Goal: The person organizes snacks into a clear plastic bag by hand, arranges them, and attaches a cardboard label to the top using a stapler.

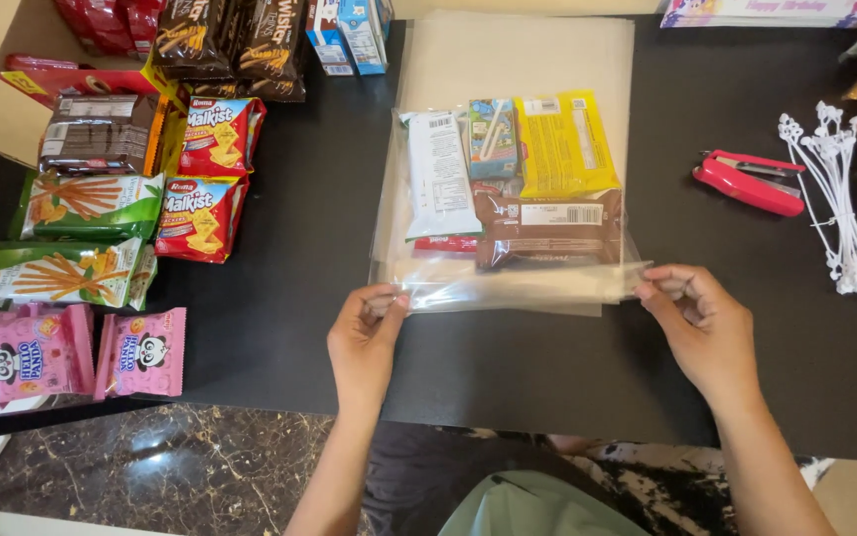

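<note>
A clear plastic bag (508,283) lies on the black table (289,298), filled with a white packet (438,174), a small drink carton (493,139), a yellow packet (562,144) and a brown packet (547,228). My left hand (369,333) pinches the bag's near left corner. My right hand (691,318) pinches the near right corner. The bag's open edge is stretched flat between both hands. A stack of empty clear bags (518,55) lies beneath, reaching toward the far edge.
Snack packs cover the left side: red biscuit packs (205,203), green stick packs (81,208), pink packs (71,352), brown packs (101,134). A red stapler (746,182) and a bundle of white ties (840,199) lie at the right.
</note>
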